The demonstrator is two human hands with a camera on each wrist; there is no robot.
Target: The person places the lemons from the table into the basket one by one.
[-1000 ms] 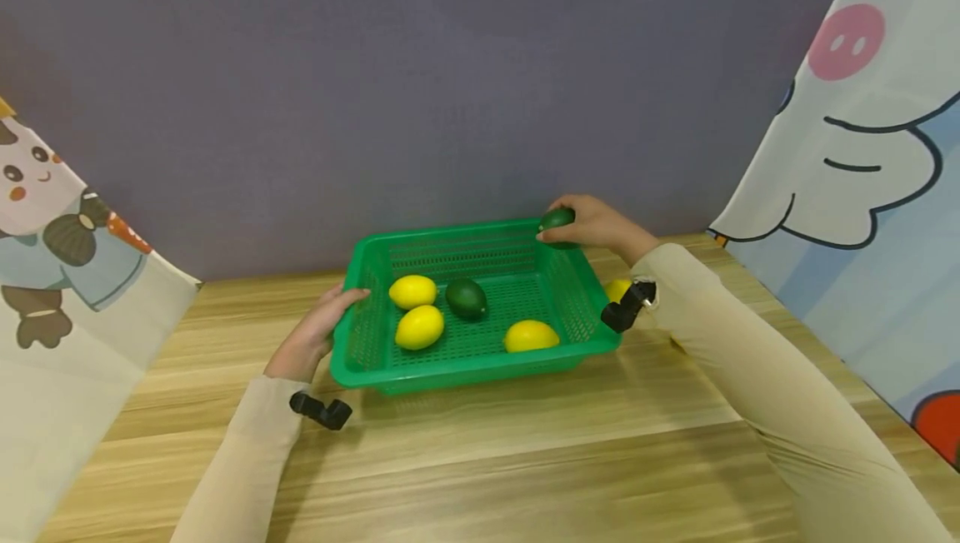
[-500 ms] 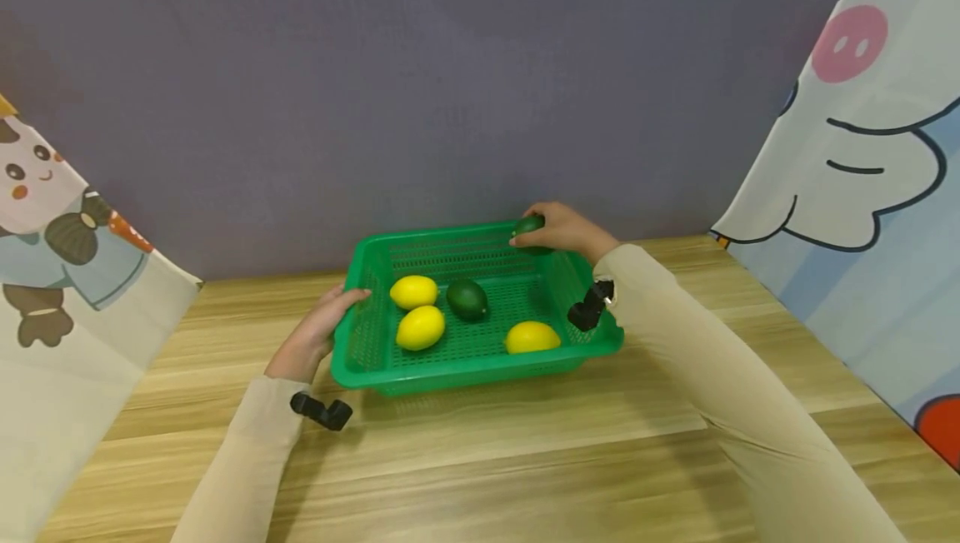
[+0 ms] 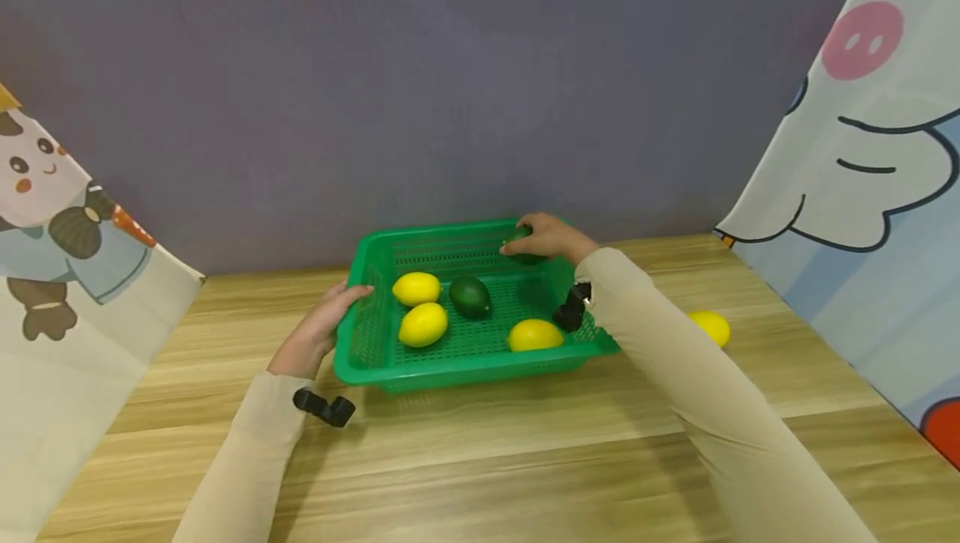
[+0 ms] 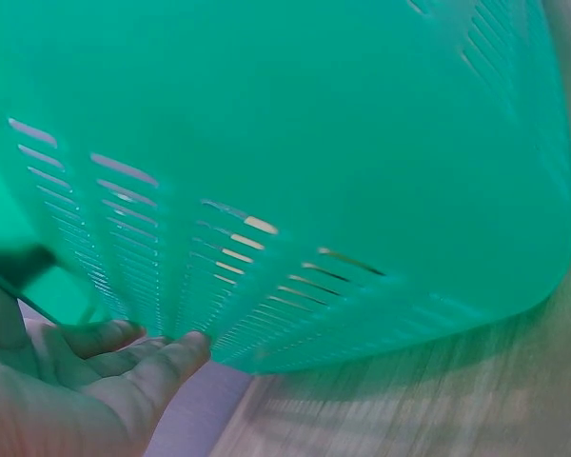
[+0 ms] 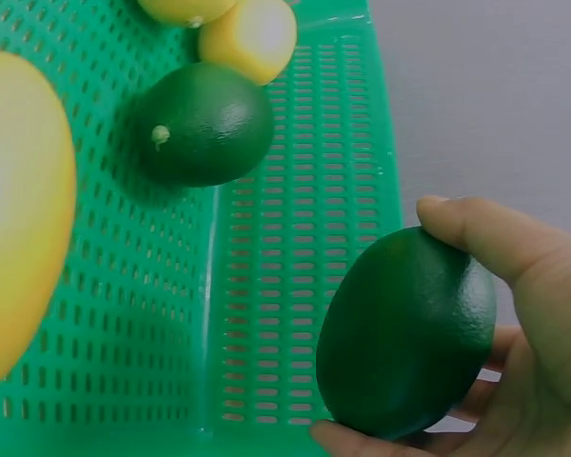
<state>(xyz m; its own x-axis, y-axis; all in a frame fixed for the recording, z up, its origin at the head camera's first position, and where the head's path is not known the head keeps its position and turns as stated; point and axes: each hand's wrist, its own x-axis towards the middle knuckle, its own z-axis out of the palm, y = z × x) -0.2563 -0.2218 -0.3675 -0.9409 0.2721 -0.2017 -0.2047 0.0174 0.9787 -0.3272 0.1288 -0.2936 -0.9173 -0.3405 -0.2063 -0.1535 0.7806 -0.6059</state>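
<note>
A green plastic basket with slotted walls stands on the table. My left hand grips its left rim, the thumb over the edge and the fingers against the outer wall, as the left wrist view shows. At the basket's back right corner, my right hand holds a dark green avocado between thumb and fingers, inside the rim and above the basket floor. Another avocado lies in the middle of the basket. Two lemons lie to its left, and one more lemon lies near the front wall.
On the table, right of the basket, lies a loose lemon, partly hidden by the right sleeve. A grey wall rises close behind the basket. Printed cloths hang at both sides.
My right hand has moved left and down with the avocado, from over the back right corner to inside the basket. The loose lemon has come into view beside the right sleeve.
</note>
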